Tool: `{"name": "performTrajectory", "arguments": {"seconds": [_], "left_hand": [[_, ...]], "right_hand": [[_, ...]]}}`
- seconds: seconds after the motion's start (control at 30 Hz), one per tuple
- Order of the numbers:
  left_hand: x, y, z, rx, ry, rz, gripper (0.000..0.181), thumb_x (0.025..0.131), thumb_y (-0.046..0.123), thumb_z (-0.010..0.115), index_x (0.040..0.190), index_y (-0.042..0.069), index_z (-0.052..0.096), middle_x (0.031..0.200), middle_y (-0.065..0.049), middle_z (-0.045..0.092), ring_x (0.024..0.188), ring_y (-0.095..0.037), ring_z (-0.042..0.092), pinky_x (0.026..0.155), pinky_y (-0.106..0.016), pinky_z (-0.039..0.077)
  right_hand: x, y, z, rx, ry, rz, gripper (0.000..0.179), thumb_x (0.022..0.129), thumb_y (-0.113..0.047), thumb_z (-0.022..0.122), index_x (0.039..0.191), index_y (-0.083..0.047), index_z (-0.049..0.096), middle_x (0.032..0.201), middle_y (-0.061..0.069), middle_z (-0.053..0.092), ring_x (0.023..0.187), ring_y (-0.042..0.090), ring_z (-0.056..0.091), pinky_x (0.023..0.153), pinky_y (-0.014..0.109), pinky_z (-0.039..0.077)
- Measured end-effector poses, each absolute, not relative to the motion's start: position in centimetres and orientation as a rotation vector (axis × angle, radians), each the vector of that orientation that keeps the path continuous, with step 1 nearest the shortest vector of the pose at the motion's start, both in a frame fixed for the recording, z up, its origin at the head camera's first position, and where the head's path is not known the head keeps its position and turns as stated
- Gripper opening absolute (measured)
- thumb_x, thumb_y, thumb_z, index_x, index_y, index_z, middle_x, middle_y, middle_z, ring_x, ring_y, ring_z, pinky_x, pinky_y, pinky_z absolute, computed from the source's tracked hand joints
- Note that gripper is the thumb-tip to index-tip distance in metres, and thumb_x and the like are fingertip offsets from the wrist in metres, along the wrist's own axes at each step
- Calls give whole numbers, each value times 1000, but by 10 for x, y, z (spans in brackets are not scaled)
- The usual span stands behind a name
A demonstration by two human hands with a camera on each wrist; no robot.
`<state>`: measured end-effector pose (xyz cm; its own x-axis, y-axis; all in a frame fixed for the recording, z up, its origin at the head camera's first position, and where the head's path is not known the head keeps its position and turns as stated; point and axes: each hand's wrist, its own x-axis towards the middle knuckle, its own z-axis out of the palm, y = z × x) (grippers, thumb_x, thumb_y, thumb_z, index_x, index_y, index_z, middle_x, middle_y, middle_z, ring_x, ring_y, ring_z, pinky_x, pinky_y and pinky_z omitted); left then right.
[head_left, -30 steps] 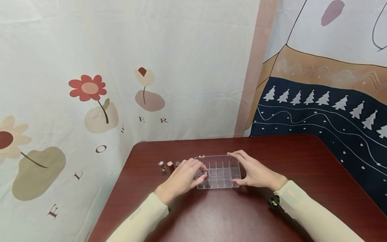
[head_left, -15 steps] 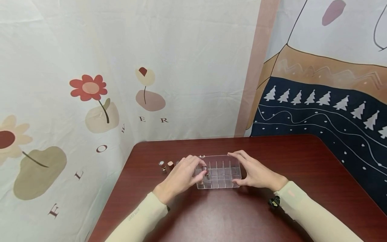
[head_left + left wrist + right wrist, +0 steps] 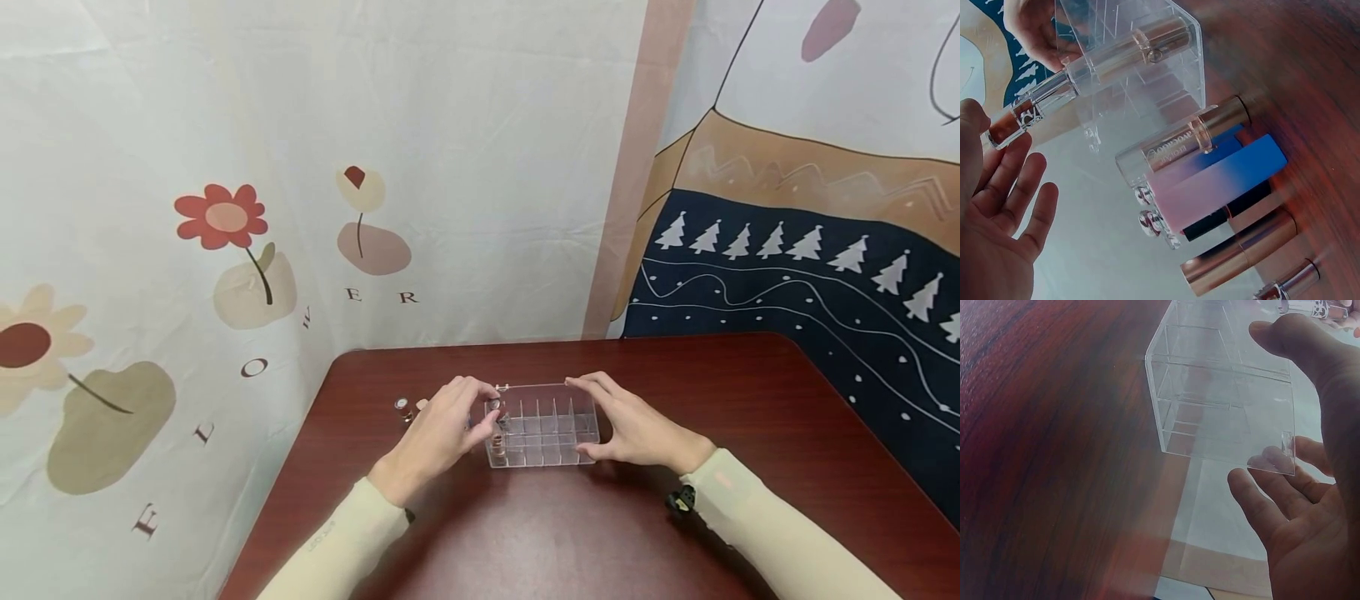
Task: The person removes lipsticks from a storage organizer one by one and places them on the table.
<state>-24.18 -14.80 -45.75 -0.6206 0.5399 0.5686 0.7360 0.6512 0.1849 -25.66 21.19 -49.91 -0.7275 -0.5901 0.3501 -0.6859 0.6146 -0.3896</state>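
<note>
My left hand (image 3: 435,425) pinches a clear lip gloss tube (image 3: 1044,97) with a reddish-brown end between thumb and fingers. It holds the tube upright at the back left corner of a clear divided organizer (image 3: 543,454). Another lip gloss tube (image 3: 498,447), gold and clear, stands in the front left compartment. At the other end, my right hand (image 3: 637,427) grips the organizer's right side, thumb in front and fingers behind. The organizer's clear wall (image 3: 1229,412) sits between that thumb and those fingers in the right wrist view.
Beside the organizer's left end stand several lip products: a gold-and-clear tube (image 3: 1216,128), pink-and-blue lipsticks (image 3: 1222,184), a black tube (image 3: 1229,212), a bronze lipstick (image 3: 1241,250) and a clear tube (image 3: 403,408). My left hand hides most of them in the head view.
My left hand has moved left and slightly back with the lip gloss tube, from the second column to the leftmost one. The tube in the front left compartment now shows. My right hand stays put.
</note>
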Motion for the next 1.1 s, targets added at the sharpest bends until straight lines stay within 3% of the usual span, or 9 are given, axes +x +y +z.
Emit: {"name": "performTrajectory", "arguments": {"seconds": [0.1,0.27,0.47,0.87,1.1], "left_hand": [[-241,-152,-457,-969,-2420,-563,26,104,18,87,125,17,72,108,5,74,83,-9,61,59,-18,36],[-241,-159,-455,-997,-2359,-586,29,101,12,89,124,10,72,104,-1,75,85,-15,62,74,-26,55],[-240,-168,-449,-969,-2369,-637,27,103,10,88,124,7,72,105,-5,77,91,-20,68,82,-34,60],[-240,-188,-446,-872,-2391,-645,26,103,8,87,125,8,73,111,-5,76,91,-14,64,79,-32,61],[-242,-201,-447,-840,-2355,-633,27,101,5,88,123,7,73,108,-4,75,95,-20,74,80,-33,68]], "right_hand": [[-256,212,-499,1057,-2654,760,103,85,-29,105,170,-4,53,158,16,62,137,34,74,114,55,65],[-255,212,-499,1044,-2682,774,103,86,-30,104,172,-8,50,160,15,61,137,33,74,114,55,65],[-254,212,-498,1037,-2693,786,103,87,-30,104,173,-11,49,162,13,60,137,32,73,115,55,65],[-256,212,-498,1034,-2712,788,103,88,-29,103,173,-9,49,163,13,59,137,32,72,116,56,64],[-257,213,-500,1044,-2685,777,104,87,-30,104,173,-11,49,162,9,59,138,32,73,115,54,65]]}}
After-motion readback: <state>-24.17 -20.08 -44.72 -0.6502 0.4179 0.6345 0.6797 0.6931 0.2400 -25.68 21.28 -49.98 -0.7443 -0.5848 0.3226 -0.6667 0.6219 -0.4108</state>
